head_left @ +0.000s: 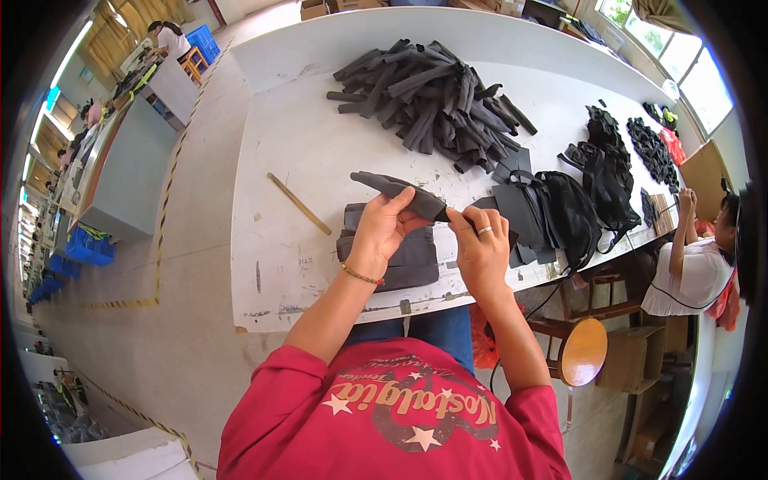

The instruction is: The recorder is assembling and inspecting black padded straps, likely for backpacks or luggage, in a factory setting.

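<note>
My left hand (pixel 388 228) is closed around a dark grey fabric tube (pixel 392 186), thumb on top, above the front of the white table. Its far end points up and to the left. At the tube's right end, my right hand (pixel 484 246) is closed with thumb and finger pinching; what lies inside the fist is hidden. Below my hands, a neat stack of flat dark fabric pieces (pixel 410 262) lies on the table, partly covered by my left hand. Farther back is a big loose heap of similar dark grey tubes (pixel 436 96).
A wooden stick (pixel 299 204) lies left of the stack. Right of my hands are dark flat panels (pixel 516 210), a black bag (pixel 570 212) and heaps of black straps (pixel 608 148). Another person (pixel 694 268) sits at the right, near a round wooden stool (pixel 582 352).
</note>
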`<state>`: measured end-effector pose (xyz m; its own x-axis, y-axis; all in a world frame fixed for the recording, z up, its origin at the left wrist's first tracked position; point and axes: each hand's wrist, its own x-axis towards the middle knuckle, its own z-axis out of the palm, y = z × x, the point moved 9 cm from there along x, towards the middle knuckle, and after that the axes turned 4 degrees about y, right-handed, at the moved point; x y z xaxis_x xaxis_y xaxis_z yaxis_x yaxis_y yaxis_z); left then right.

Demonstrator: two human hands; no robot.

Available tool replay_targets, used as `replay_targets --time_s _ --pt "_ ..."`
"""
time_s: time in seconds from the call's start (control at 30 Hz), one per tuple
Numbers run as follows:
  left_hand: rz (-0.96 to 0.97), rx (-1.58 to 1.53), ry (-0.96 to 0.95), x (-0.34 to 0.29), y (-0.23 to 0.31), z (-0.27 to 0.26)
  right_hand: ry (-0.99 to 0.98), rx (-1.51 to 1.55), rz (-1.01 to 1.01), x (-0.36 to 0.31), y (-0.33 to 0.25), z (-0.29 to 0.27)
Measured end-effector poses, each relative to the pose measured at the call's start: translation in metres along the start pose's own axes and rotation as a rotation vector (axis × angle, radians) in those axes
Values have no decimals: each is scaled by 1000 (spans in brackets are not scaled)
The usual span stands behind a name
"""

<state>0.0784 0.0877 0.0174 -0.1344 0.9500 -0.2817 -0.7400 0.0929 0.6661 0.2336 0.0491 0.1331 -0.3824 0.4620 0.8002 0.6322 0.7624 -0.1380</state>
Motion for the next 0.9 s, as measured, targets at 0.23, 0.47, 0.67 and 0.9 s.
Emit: replay_targets --time_s 0.23,0.47,0.67,0.9 --pt "180 -52 -227 -24 13 43 -33 291 214 -12 -13 16" --pt "323 37 -235 -24 8 38 -83 329 232 -43 -16 37" --pt "245 -59 -110 -27 -4 34 -65 417 159 -19 -22 46" --pt "432 146 -108 -28 33 37 -211 360 218 -45 -10 36"
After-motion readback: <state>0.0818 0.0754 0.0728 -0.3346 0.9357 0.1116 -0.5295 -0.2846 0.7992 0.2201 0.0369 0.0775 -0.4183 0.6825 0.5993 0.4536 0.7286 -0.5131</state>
